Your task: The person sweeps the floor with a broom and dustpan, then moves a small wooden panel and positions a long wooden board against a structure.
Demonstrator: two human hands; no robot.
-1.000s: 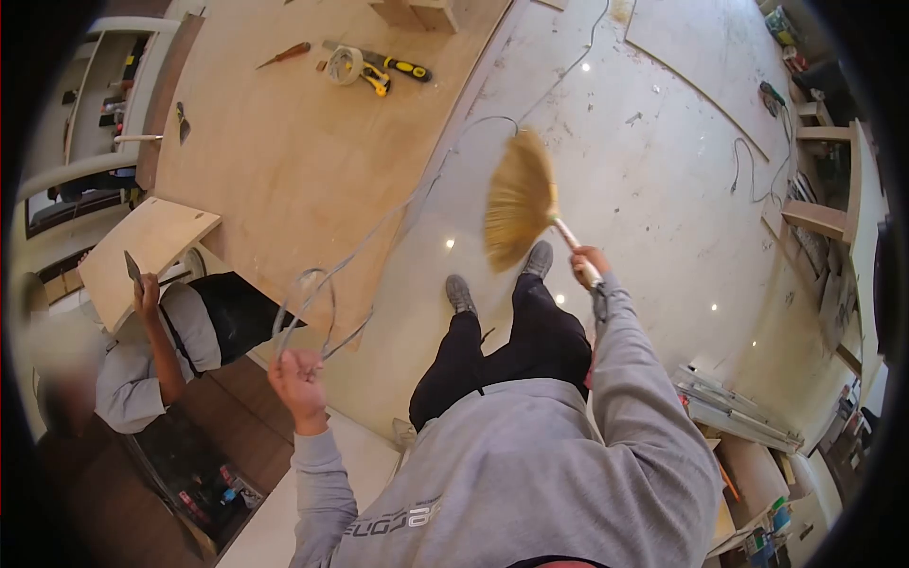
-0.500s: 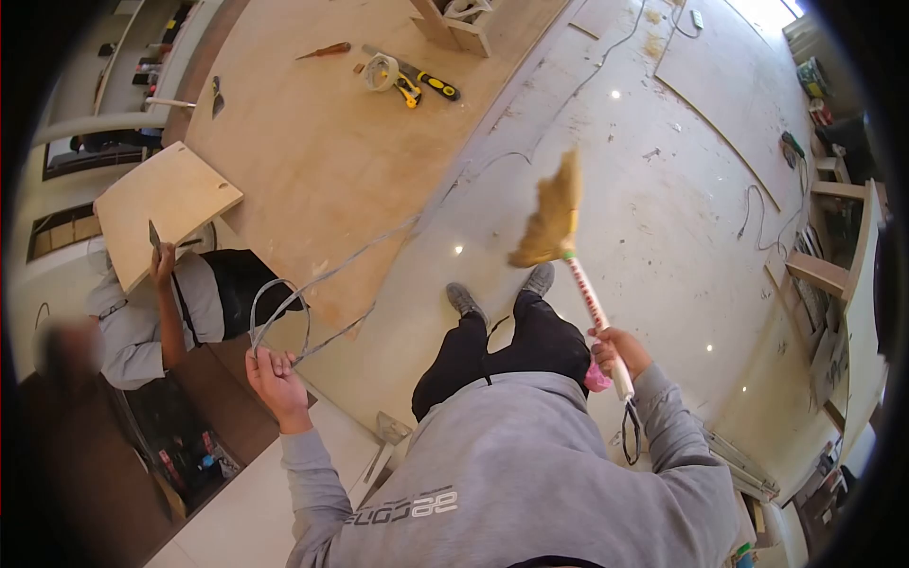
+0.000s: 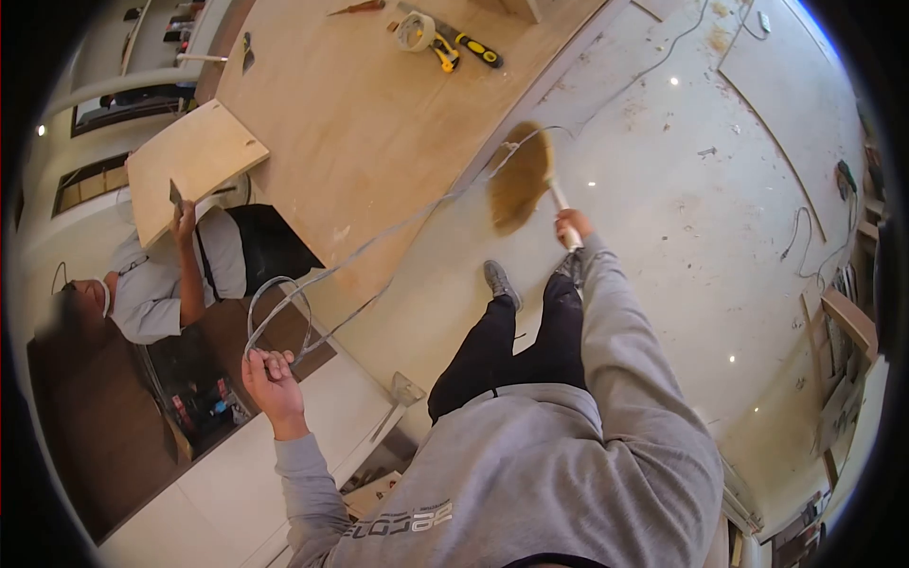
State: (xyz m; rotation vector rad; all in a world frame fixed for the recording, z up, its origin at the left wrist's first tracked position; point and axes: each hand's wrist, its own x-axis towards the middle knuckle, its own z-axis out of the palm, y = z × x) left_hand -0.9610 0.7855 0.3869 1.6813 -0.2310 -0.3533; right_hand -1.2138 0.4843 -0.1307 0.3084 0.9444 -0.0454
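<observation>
Looped grey cable (image 3: 355, 254) is pinched in my left hand (image 3: 274, 383), at the lower left. From there it runs up past the edge of the wooden board and onto the floor. My right hand (image 3: 574, 227) is wrapped round the handle of a broom (image 3: 521, 180), out in front of my feet. The broom's brown head is blurred and lies close to the board's edge, where the cable crosses it.
A large wooden board (image 3: 350, 123) bears a tape roll (image 3: 416, 32), a yellow-black tool (image 3: 478, 49) and a cutter. Left, another person (image 3: 161, 275) holds a panel (image 3: 194, 161) and a blade. Debris and a cable lie on the tiled floor (image 3: 653, 284).
My right hand has moved forward and left with the broom, whose head now reaches the cable near the board's edge. The view has shifted; my left hand still holds the cable.
</observation>
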